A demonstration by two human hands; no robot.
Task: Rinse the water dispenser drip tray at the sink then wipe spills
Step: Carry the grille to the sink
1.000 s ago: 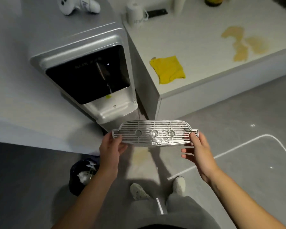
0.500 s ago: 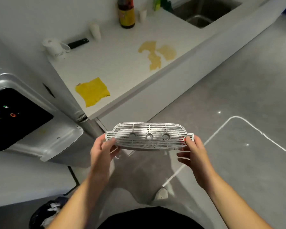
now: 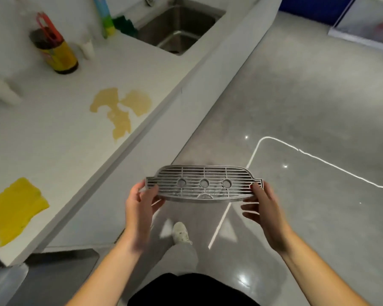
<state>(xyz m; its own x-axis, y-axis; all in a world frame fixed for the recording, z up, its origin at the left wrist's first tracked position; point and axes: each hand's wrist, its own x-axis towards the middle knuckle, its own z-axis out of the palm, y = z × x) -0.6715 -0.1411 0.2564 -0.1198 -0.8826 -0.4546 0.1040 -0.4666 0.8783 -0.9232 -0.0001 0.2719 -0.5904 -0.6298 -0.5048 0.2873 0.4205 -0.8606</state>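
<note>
Overhead, room: a pale white surface (image 3: 60, 138) runs diagonally from lower left toward upper right, with a grey glossy floor (image 3: 296, 96) on its right side showing a bright curved line of reflected light.
Sink: a steel sink (image 3: 179, 25) is set into the far end of the surface, near the top of the view.
Spill: a yellowish-brown spill (image 3: 119, 109) lies on the surface between the sink and the near end, close to the front edge.
Cloth: a yellow cloth (image 3: 11, 208) lies crumpled flat on the surface at lower left, well apart from the spill.
Bottles: a dark bottle with a yellow label (image 3: 55, 51) stands upright at upper left; a green and blue bottle (image 3: 104, 16) stands just left of the sink; both are blurred.
Drip tray: a grey slotted drip tray (image 3: 205, 184) is held in the air over the floor, off the surface and well short of the sink.
Tray axis: its long axis runs left to right across the view; the grille face points up toward the camera, the curved edge is nearest the person.
Left hand: the left hand (image 3: 139, 206) has its grip closed on the tray's left end.
Right hand: the right hand (image 3: 263, 208) grips the right end, thumb on top, fingers underneath.
Person: one shoe (image 3: 180, 233) shows on the floor below the tray.
</note>
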